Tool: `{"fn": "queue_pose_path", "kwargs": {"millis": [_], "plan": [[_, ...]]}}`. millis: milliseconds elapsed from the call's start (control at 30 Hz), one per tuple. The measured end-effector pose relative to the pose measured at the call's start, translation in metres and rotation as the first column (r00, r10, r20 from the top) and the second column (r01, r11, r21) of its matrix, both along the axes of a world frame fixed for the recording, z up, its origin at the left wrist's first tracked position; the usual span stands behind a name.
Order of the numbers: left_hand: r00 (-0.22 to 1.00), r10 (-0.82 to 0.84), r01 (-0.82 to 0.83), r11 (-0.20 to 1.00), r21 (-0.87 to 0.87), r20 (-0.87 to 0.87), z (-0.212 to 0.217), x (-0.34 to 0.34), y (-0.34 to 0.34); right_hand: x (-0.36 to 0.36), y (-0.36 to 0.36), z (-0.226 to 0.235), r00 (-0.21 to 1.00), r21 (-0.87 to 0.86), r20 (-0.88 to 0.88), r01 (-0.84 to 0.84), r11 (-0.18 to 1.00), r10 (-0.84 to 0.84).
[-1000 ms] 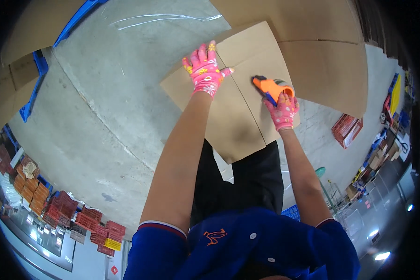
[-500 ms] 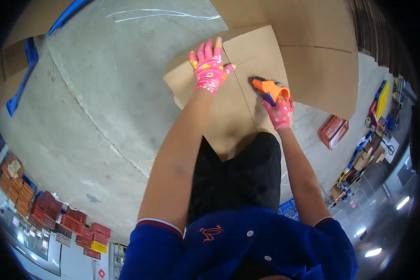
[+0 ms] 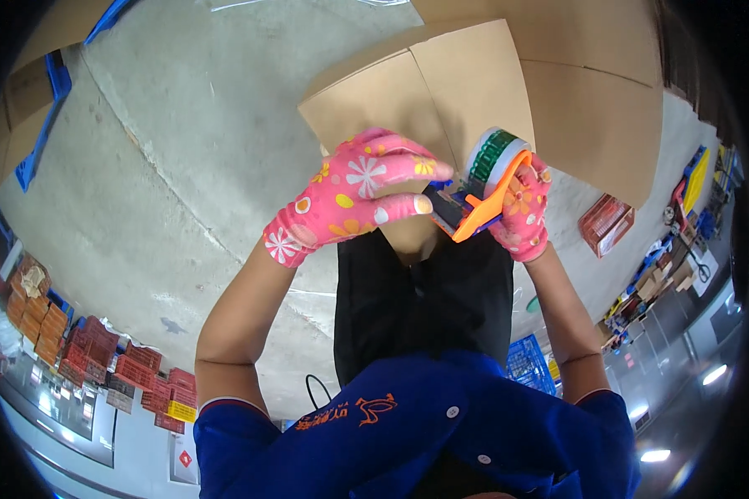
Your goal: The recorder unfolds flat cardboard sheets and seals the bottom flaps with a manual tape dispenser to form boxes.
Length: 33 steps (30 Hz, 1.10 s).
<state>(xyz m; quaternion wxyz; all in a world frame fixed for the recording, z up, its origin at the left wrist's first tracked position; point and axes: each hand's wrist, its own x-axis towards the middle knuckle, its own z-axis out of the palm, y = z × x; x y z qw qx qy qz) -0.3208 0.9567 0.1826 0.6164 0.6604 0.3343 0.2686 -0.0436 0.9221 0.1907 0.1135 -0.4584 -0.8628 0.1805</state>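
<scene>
My right hand [image 3: 525, 212], in a pink flowered glove, is wrapped round an orange tape dispenser [image 3: 479, 218] carrying a green and white roll of tape [image 3: 493, 160]. At the dispenser's dark front end are the thumb and fingertips of my left hand [image 3: 349, 193], gloved alike and curled about that end. Whether a strip of tape is pinched there is too small to make out. Below both hands lies a brown cardboard box [image 3: 374, 98], with a seam running down its top face towards my knees.
A larger cardboard sheet [image 3: 595, 116] lies at the right of the box. Farther right is a red plastic crate [image 3: 606, 224], and a blue crate [image 3: 530, 366] stands beside my right side. Stacked red crates [image 3: 141, 370] line the lower left.
My left hand has left the box's top and come to the dispenser's front end. My right hand has lifted and turned the dispenser, bringing its tape roll into view.
</scene>
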Motion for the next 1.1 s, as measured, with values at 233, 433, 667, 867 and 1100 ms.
{"fn": "queue_pose_path", "kwargs": {"millis": [233,433,667,867,1100], "plan": [[0.976,-0.21,0.205,0.976,0.078,0.064,-0.012,0.011,0.001,-0.005,-0.01,0.006,0.999,-0.202,-0.034,-0.046,0.978,0.04],[0.99,-0.129,0.143,0.922,-0.361,0.063,-0.04,0.017,0.018,-0.009,-0.009,0.003,0.979,-0.667,-0.181,-0.052,0.743,-0.094],[0.975,-0.103,0.218,0.614,-0.759,0.197,-0.068,0.005,0.08,-0.021,0.027,-0.016,0.743,-0.925,-0.313,-0.097,0.367,-0.592],[0.983,-0.172,0.139,0.926,-0.352,-0.063,-0.124,0.011,0.135,-0.035,0.053,-0.032,0.56,-0.999,-0.045,-0.003,0.053,-0.827],[0.874,0.31,-0.358,0.932,-0.062,-0.374,-0.189,-0.02,0.193,-0.016,0.03,-0.027,0.528,-0.996,0.082,0.069,-0.053,-0.845]]}}
